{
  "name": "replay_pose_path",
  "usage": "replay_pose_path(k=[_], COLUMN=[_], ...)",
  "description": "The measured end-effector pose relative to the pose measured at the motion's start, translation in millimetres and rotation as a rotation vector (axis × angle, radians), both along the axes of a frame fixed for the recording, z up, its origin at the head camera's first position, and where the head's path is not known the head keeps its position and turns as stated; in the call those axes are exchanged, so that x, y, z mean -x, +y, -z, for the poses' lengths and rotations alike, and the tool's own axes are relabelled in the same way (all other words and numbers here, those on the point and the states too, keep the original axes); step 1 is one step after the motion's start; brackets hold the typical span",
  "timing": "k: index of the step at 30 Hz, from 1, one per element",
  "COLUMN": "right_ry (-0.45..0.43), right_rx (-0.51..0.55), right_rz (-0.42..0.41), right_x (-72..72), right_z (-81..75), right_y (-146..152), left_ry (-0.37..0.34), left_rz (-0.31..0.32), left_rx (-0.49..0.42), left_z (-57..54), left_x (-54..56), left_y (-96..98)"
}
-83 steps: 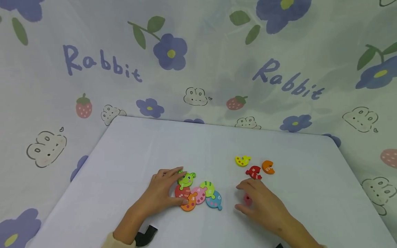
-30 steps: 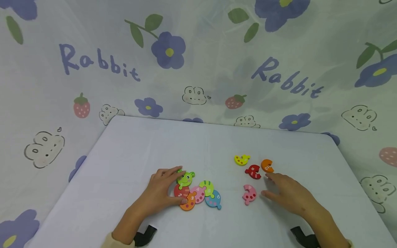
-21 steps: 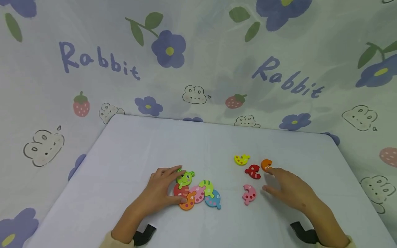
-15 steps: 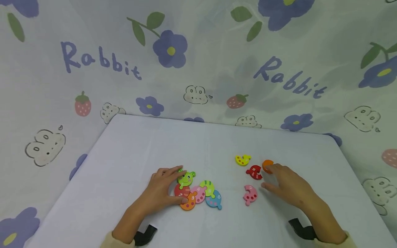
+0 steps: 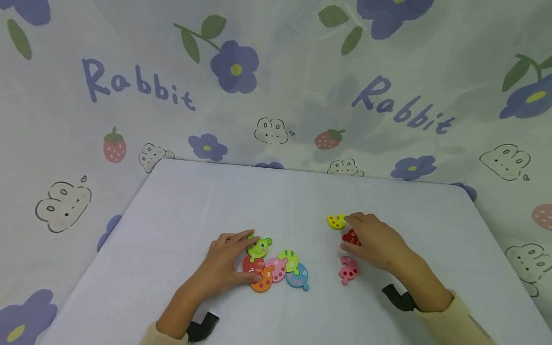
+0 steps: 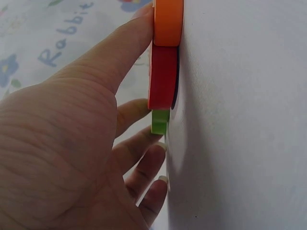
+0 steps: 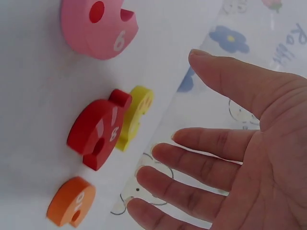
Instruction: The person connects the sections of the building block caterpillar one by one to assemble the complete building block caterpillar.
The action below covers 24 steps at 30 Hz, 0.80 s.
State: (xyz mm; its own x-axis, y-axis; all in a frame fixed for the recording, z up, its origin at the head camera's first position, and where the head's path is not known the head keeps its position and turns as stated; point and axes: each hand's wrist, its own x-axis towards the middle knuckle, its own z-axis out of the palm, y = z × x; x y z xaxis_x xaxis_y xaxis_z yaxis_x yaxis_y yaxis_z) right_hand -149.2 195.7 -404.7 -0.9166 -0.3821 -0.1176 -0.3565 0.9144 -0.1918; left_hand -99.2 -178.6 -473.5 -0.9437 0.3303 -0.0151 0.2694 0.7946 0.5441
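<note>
My left hand [image 5: 224,263] lies over the left end of a caterpillar number puzzle, thumb on the orange piece 3 [image 5: 261,285] and index finger on the green smiling head [image 5: 258,249]. Red piece 2 [image 5: 252,263] joins these two; pink piece 4 [image 5: 275,270], green piece 5 [image 5: 290,258] and blue piece 6 [image 5: 297,278] follow on the right. Above the loose red piece [image 5: 351,237] my right hand [image 5: 375,242] hovers with fingers extended, nothing in its grasp. Its index fingertip overlaps the edge of the yellow piece [image 5: 335,222] in the head view.
A loose pink piece [image 5: 348,270] lies nearer me, right of the linked chain. The orange piece [image 7: 72,201] shows in the right wrist view but is behind my right hand from above. A patterned cloth [image 5: 297,86] hangs behind the white table [image 5: 207,201].
Earlier my right hand went from the pink piece to the orange one; since then it has shifted left over the red piece, near the yellow one. The left hand keeps its place.
</note>
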Motion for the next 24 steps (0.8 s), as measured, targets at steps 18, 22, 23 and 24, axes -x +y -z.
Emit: replay_pose_path(k=[18,22,23,24], right_ry=[-0.061,-0.007,0.003,0.014], right_rx=[-0.044,-0.047,-0.047,-0.045], right_rz=[0.197,0.177,0.171,0.163], right_x=[40.0,41.4,41.1,40.5], right_z=[31.1,35.4,36.3,37.1], right_y=[-25.7,-29.4,-29.6,-29.7], left_ry=[-0.012,-0.01,-0.01,-0.01], left_rz=[-0.001,-0.003,-0.002,-0.002], left_rx=[0.001,0.0,-0.003,-0.006], left_z=[-1.3,-1.3,-1.4,-1.4], left_x=[-0.5,-0.6,-0.6,-0.6], left_y=[-0.2,-0.6,-0.6,-0.5])
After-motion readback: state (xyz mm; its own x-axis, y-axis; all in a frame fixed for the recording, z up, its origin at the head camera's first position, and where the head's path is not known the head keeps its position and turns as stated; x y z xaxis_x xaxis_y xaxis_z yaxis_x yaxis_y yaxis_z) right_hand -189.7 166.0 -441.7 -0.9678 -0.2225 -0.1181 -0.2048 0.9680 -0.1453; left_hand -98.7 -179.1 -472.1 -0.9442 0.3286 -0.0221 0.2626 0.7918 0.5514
